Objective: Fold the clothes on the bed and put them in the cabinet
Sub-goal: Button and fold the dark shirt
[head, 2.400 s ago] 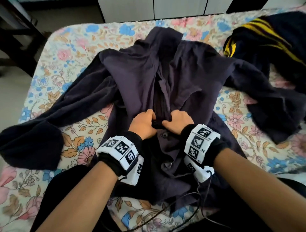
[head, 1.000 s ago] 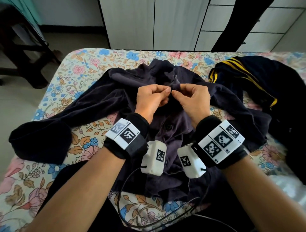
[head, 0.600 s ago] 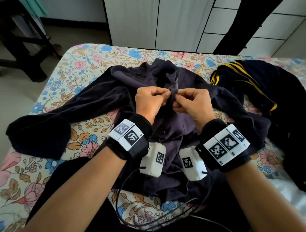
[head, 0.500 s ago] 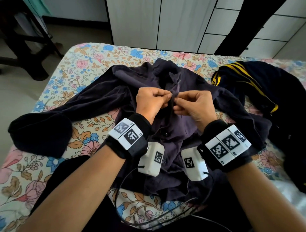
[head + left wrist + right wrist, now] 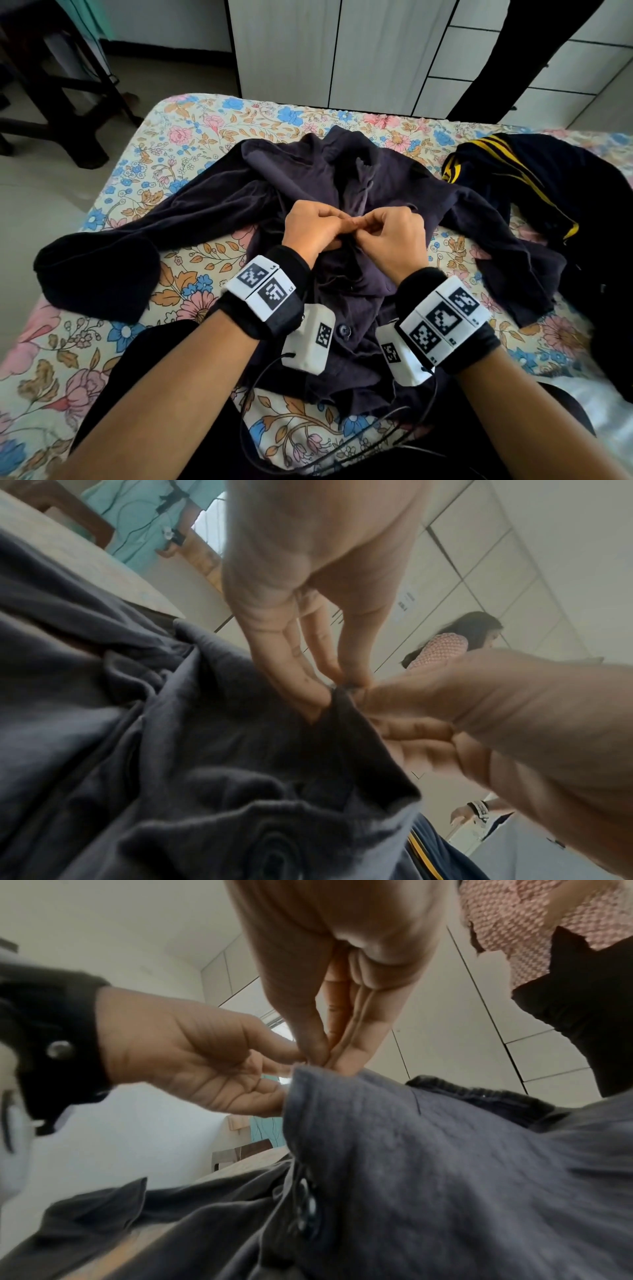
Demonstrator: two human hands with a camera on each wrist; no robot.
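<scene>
Shirt (image 5: 373,192) spread front-up on the bed (image 5: 191,144), sleeves out. My left hand (image 5: 310,231) and right hand (image 5: 394,236) pinch its placket, fingertips meeting. Striped garment (image 5: 507,178) lies right.

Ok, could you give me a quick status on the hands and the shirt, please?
Left hand and right hand both pinching dark shirt placket. Shirt spread unfolded on bed. Striped garment alongside, not obstructing.

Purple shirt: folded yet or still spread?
Spread. The shirt lies open on the bed, sleeves out to both sides; left hand and right hand pinch its front placket.
</scene>
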